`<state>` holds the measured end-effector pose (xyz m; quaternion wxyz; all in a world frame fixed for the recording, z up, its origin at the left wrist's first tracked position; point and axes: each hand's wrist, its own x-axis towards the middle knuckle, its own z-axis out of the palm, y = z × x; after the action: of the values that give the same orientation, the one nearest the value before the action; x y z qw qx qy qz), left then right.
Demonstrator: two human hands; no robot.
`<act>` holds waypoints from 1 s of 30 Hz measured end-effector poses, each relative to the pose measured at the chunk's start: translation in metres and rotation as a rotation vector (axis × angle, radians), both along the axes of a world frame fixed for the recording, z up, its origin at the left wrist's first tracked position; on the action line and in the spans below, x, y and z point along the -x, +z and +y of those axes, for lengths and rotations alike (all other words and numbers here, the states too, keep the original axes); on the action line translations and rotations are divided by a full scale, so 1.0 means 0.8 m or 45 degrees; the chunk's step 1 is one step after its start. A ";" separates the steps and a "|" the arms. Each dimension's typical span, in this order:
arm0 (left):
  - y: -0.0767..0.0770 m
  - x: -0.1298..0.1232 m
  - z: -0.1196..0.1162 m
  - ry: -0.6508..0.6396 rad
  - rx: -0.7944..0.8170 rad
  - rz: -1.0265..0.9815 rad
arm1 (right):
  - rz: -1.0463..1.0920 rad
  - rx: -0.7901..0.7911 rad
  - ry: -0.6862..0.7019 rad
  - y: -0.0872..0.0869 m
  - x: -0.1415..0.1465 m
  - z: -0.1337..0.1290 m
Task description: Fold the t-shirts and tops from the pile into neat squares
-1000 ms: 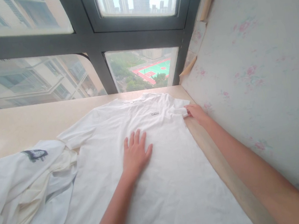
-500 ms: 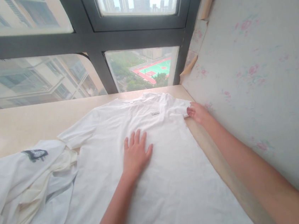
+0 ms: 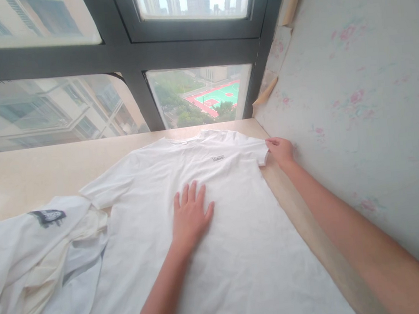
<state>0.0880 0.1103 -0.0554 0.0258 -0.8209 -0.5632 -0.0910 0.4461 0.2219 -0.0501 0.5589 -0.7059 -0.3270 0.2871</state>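
Note:
A white T-shirt (image 3: 232, 234) lies spread out with its collar toward the window and a small dark print on the chest. My left hand (image 3: 191, 211) rests flat on the middle of the shirt, fingers stretched and apart. At the end of the right-side sleeve (image 3: 256, 150), my right hand (image 3: 280, 150) pinches the upper corner of the cuff between thumb and fingers. The other sleeve (image 3: 111, 185) lies out to the left, its end touching a heap of clothes.
The heap of white and cream clothes (image 3: 49, 273), one with a dark print, lies left of the shirt. Beneath is a beige ledge (image 3: 38, 167). A dark window frame (image 3: 198, 48) borders it at the back; a flowered wall (image 3: 378, 124) closes off the right.
My right hand has moved slightly up along the sleeve end and now pinches its upper corner; the cuff hangs straighter and shows more fully. My left hand has stayed in place.

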 end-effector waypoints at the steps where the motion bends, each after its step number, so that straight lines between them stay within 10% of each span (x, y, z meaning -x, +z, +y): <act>1: 0.000 0.000 0.000 0.000 0.000 0.001 | 0.004 0.009 0.013 -0.003 0.001 -0.003; 11: 0.002 0.000 -0.001 0.003 0.005 -0.016 | 0.164 0.138 0.080 0.001 -0.007 0.020; 30: 0.003 0.000 0.000 0.000 0.020 0.006 | -0.493 0.129 -0.125 -0.022 -0.032 0.070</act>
<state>0.0878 0.1099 -0.0527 0.0205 -0.8214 -0.5637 -0.0846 0.4716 0.2779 -0.0680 0.4628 -0.7900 -0.3788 0.1348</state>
